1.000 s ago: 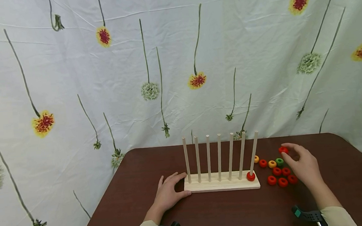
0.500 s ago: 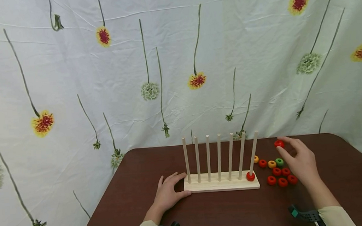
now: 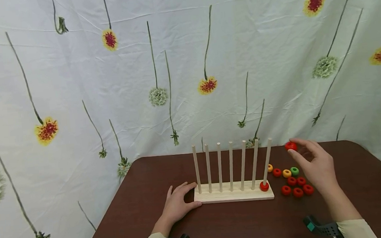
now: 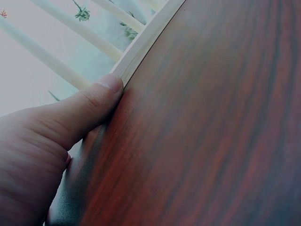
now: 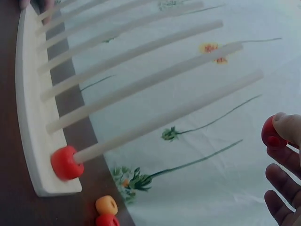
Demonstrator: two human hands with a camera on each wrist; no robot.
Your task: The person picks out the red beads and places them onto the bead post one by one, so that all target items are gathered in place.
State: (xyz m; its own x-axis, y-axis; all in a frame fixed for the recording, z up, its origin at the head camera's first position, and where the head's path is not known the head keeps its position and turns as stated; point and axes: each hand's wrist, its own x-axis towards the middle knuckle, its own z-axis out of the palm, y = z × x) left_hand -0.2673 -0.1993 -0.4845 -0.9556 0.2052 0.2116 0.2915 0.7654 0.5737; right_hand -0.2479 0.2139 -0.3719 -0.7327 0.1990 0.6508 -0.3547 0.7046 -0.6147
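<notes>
We pinch a small red bead (image 3: 291, 147) with the thumb and finger of our right hand (image 3: 319, 168), and in the right wrist view the other fingers bend loosely under it. The bead is round, fat and smooth, like a tiny doughnut. We hold it up off the table (image 3: 246, 225), to the right of the pegs and apart from them, close to the height of their tops. Our fingers hide part of it, so we cannot tell for sure which way its hole points. Our left hand (image 3: 178, 205) grips the left end of a pale wooden rack (image 3: 230, 196), thumb on the front edge and a fingertip at the back corner. The rack is a long, flat board lying on the table, and its long side runs from left to right in front of us. Seven thin, round pegs stand in a row on it and point up. The peg at the right end (image 3: 267, 159) has one shiny red ring (image 3: 264, 187) sitting at its bottom. Just right of the rack, we see loose beads on the table: six red ones (image 3: 297, 192), two yellow ones (image 3: 287, 173) and one green one (image 3: 294, 171).
</notes>
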